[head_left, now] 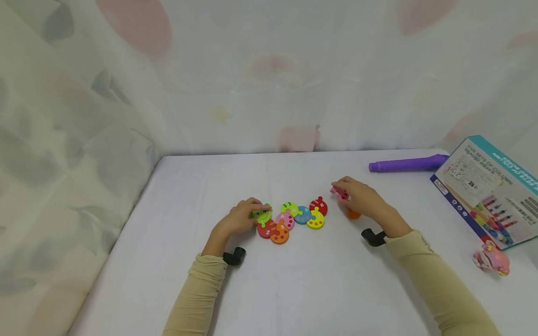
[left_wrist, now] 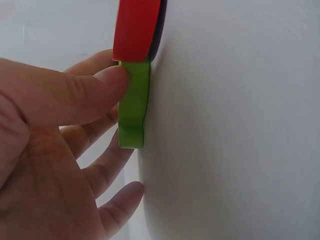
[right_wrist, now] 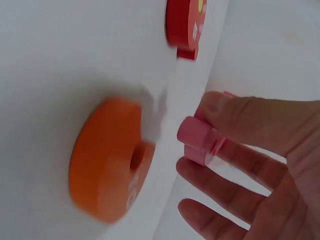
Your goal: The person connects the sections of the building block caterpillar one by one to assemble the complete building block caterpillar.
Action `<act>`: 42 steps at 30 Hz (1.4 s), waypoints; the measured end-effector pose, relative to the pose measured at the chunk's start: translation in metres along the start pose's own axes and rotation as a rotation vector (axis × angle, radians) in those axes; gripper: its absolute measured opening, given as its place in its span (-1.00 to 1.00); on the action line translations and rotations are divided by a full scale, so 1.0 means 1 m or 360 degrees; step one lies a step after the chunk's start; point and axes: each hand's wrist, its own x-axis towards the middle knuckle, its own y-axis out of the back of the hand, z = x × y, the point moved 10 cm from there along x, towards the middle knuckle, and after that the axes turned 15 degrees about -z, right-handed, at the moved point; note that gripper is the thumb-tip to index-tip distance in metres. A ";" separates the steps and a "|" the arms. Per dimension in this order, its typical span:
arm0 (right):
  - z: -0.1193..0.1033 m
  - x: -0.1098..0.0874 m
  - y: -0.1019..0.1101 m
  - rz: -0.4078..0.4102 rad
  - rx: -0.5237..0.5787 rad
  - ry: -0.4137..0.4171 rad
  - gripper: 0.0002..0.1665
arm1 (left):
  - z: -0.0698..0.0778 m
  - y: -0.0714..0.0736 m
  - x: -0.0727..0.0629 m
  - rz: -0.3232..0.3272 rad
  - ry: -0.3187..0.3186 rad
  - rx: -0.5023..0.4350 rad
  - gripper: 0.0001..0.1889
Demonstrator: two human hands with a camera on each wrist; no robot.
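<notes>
My left hand pinches the green smiling caterpillar-head puzzle piece at the left end of a joined chain. From there the chain runs through a red piece marked 2, an orange piece, pink, green, blue and yellow pieces, to a red piece at its right end. In my right hand, a pink puzzle piece is pinched between thumb and fingers, raised off the table and apart from the chain. Beneath that hand lies a loose orange piece, partly hidden in the head view.
A purple tube-shaped object lies at the back right. Beside it a printed toy box leans at the right edge, with a small pink toy figure in front. A patterned curtain hangs behind the white table.
</notes>
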 end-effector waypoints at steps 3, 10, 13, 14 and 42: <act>-0.015 0.012 -0.005 -0.0015 -0.0047 0.0106 -0.45 | 0.000 -0.001 0.001 0.0003 -0.0007 -0.0005 -0.53; -0.034 0.027 -0.014 -0.0042 -0.0155 0.0217 -0.54 | 0.000 -0.004 0.002 0.0011 -0.0005 -0.0026 -0.54; -0.036 0.030 -0.016 -0.0066 -0.0210 0.0214 -0.55 | 0.000 -0.005 0.002 0.0016 -0.0012 -0.0039 -0.55; -0.037 0.031 -0.017 -0.0073 -0.0221 0.0214 -0.54 | 0.000 -0.005 0.002 0.0016 -0.0011 -0.0037 -0.55; 0.010 -0.015 -0.013 -0.0023 -0.0137 -0.0185 -0.21 | -0.005 -0.001 0.002 0.0014 -0.0020 -0.0020 -0.54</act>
